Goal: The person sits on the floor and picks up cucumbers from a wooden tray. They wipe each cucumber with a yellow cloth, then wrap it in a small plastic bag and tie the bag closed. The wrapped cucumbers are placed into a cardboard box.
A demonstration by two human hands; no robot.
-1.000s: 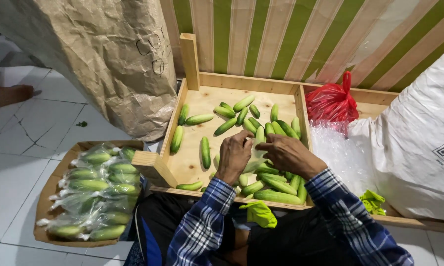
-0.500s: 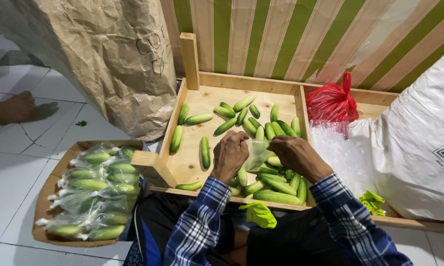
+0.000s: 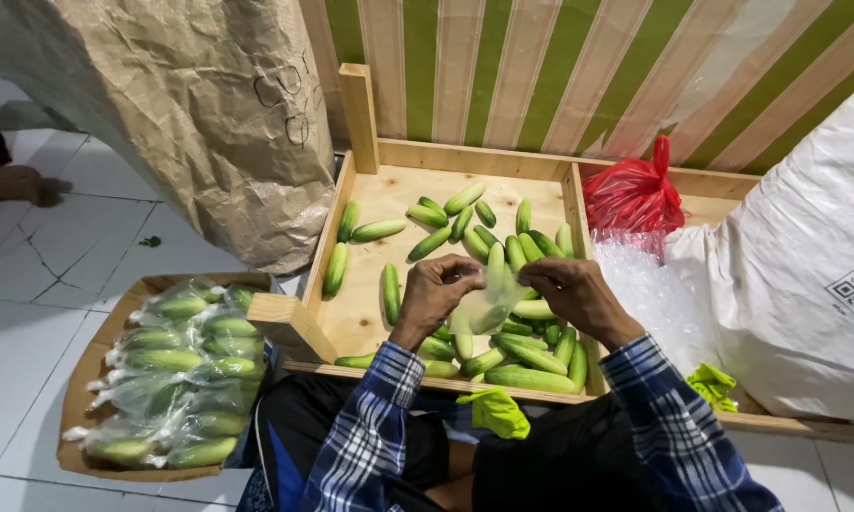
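Nearest the body, both hands meet over the near half of the wooden tray (image 3: 361,204), each grip pinching a top corner of one clear plastic bag (image 3: 491,301): left hand (image 3: 436,294) on its left edge, right hand (image 3: 574,296) on its right. The bag hangs between them, equally near both. Beyond, loose cucumbers (image 3: 465,223) lie scattered, long axes mostly slanting away.

Bare wood tray (image 3: 389,194) — glossy cucumbers (image 3: 531,379)
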